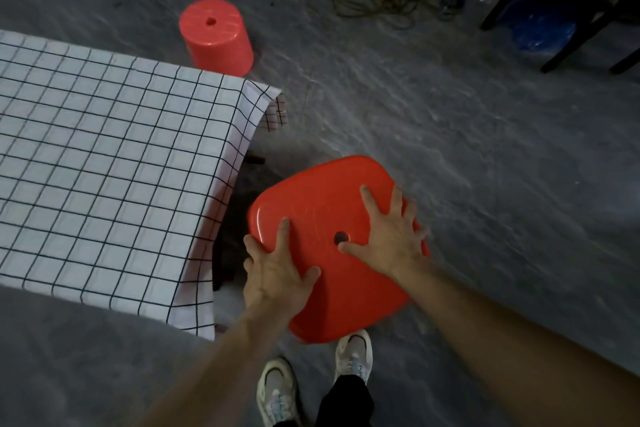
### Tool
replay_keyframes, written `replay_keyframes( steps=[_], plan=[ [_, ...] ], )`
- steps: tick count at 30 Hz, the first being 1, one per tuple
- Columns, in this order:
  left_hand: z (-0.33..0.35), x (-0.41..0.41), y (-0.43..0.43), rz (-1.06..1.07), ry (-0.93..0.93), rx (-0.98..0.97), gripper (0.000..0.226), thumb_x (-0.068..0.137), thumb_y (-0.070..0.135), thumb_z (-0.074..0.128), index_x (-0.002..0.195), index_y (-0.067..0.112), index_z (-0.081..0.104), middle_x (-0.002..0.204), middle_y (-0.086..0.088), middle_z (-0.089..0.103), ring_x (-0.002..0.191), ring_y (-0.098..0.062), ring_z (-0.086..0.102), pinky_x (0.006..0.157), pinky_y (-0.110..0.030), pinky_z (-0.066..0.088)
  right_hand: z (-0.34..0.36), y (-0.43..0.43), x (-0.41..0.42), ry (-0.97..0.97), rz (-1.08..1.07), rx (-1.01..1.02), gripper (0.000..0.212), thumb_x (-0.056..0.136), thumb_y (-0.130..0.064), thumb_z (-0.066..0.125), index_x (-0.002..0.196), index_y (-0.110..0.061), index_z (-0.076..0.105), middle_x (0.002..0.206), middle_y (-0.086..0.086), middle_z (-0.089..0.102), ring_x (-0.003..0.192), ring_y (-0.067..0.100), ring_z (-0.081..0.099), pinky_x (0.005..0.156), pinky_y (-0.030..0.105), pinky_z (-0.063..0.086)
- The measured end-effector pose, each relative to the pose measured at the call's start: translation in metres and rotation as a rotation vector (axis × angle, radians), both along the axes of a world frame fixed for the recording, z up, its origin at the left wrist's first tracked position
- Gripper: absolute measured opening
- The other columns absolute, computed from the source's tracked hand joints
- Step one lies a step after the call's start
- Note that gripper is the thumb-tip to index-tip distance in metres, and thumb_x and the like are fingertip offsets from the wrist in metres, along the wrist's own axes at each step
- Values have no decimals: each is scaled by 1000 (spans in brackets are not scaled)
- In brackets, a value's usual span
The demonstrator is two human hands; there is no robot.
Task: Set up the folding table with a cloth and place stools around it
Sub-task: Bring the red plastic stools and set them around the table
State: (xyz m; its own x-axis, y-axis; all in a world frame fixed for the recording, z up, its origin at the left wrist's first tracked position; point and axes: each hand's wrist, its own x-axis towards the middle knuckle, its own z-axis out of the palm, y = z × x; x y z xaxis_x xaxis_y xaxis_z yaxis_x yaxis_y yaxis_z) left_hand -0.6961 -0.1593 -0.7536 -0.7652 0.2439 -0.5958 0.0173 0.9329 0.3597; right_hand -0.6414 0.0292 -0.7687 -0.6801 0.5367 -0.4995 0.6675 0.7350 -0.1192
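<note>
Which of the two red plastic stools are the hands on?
The nearer red plastic stool, beside the checked tablecloth's end; the left hand and right hand both touch its seat. The farther red stool stands alone.

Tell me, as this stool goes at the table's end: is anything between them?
Nothing visible does. Left hand and right hand are on the red stool, beside the hanging cloth; only the dark table leg shows beneath.
</note>
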Motion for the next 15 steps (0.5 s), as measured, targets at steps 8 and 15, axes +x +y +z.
replay_keyframes(
  steps=[8,15],
  plan=[
    [-5,-5,11,94,51,51,97,68,53,77,141,50,13,140,-16,19,122,-42,35,92,-52,45,-7,10,0,95,-37,23,107,62,-82,63,147,-54,3,157,11,-4,137,43,22,98,68,37],
    [-2,-41,35,-60,88,43,97,68,53,79,145,47,19,148,-21,17,126,-45,35,103,-51,38,-9,18,-3,102,-221,14,109,60,-85,62,147,-52,5,154,14,4,131,44,27,94,67,38]
  ],
)
